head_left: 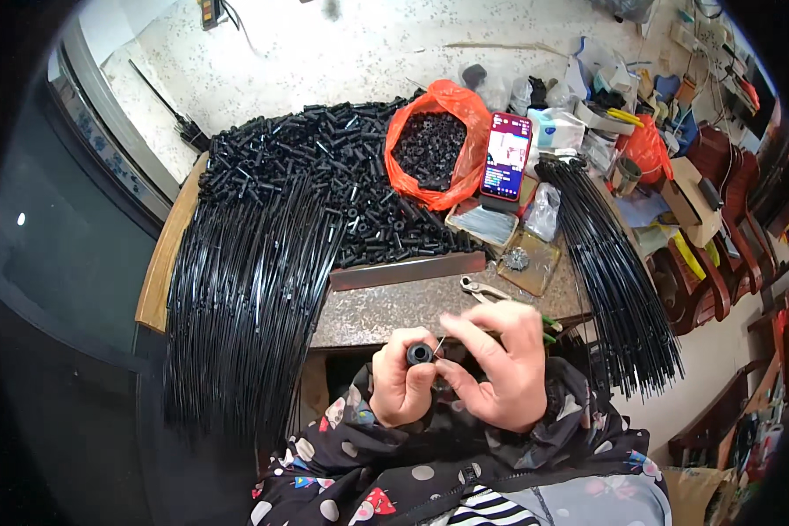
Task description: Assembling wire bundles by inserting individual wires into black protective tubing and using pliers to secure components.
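Observation:
My left hand (401, 379) is closed around a short black plastic tube (420, 353), its round open end facing up. Close beside it, my right hand (507, 368) has its thumb and index finger at the two ends of a thin metal pin (440, 345), against the side of the tube. Where the pin's lower end meets the tube is too small to make out. Just beyond my right hand, a pair of pliers (475, 287) with green handles lies on the table, partly hidden by that hand.
A heap of black tubes (298, 149) covers the table's far left, with long black rods (245, 298) overhanging the front. An orange bag (399, 167) holds small black parts. Nearby are a phone (506, 158), a box of thin pins (484, 224), a metal bar (408, 270) and more rods (618, 289).

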